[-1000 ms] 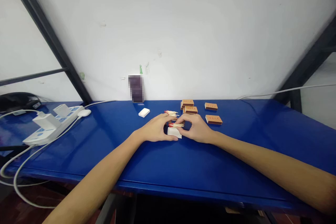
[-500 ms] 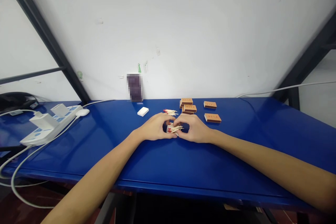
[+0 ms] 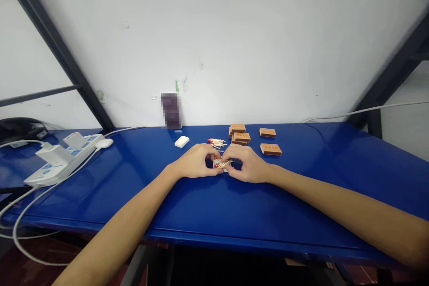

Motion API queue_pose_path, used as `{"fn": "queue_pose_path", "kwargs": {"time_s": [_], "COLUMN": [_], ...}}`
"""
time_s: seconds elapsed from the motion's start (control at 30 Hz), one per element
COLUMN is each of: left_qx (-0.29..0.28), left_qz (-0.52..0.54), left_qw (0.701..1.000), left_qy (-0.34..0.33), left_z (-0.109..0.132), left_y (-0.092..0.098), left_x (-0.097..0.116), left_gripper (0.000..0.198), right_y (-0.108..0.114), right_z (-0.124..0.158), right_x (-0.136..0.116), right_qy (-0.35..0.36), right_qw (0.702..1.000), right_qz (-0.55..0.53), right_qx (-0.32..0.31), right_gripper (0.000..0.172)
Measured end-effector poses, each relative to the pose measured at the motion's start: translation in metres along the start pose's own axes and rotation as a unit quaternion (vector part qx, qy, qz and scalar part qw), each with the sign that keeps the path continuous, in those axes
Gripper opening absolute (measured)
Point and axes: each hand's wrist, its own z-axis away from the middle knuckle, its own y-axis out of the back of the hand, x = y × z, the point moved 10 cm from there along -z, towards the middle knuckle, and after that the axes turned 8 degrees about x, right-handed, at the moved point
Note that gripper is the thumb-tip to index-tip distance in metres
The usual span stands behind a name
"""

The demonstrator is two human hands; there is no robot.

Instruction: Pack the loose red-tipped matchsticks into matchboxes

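Note:
My left hand [image 3: 197, 161] curves round the left end of a small white matchbox tray [image 3: 215, 161], its thumb and fingers closed on the tray's edges. Red-headed matches [image 3: 222, 165] lie in and over that tray. At the tray's right side, my right hand [image 3: 250, 164] pinches these matches between thumb and fingers. Just behind the hands, a loose pile of matches [image 3: 218, 143] rests on the blue table [image 3: 234, 214]. My fingers hide part of the tray.
Several orange matchboxes [image 3: 241, 136] are stacked behind my right hand, with two more matchboxes [image 3: 271, 149] to the right. A white box piece [image 3: 182, 141] lies left of the match pile. A pixelated dark object [image 3: 171, 111] leans on the wall. A power strip [image 3: 63, 161] with cables lies far left.
The matches in my right hand have gone slightly lower into the tray. My left thumb has shifted a little. More of the loose pile shows behind my hands.

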Motion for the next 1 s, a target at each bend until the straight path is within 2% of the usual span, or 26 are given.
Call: {"fn": "queue_pose_path", "kwargs": {"time_s": [0.27, 0.47, 0.67, 1.0], "left_qx": [-0.001, 0.003, 0.003, -0.006], "left_qz": [0.009, 0.010, -0.002, -0.007], "left_qw": [0.999, 0.999, 0.998, 0.999], "left_qy": [0.046, 0.051, 0.057, 0.036], "left_z": [0.001, 0.001, 0.002, 0.001], "left_y": [0.000, 0.000, 0.001, -0.003], "left_x": [-0.014, -0.017, -0.017, -0.011], "left_gripper": [0.034, 0.038, 0.038, 0.035], "right_y": [0.006, 0.011, 0.001, -0.005], "right_z": [0.000, 0.000, 0.001, 0.001], "right_x": [-0.006, 0.011, 0.032, 0.030], "right_qy": [0.033, -0.019, -0.100, -0.093], "right_qw": [0.999, 0.997, 0.989, 0.986], "right_qz": [-0.003, 0.051, 0.111, 0.135], "right_qx": [0.021, 0.056, 0.006, -0.019], "right_gripper": [0.022, 0.026, 0.025, 0.024]}}
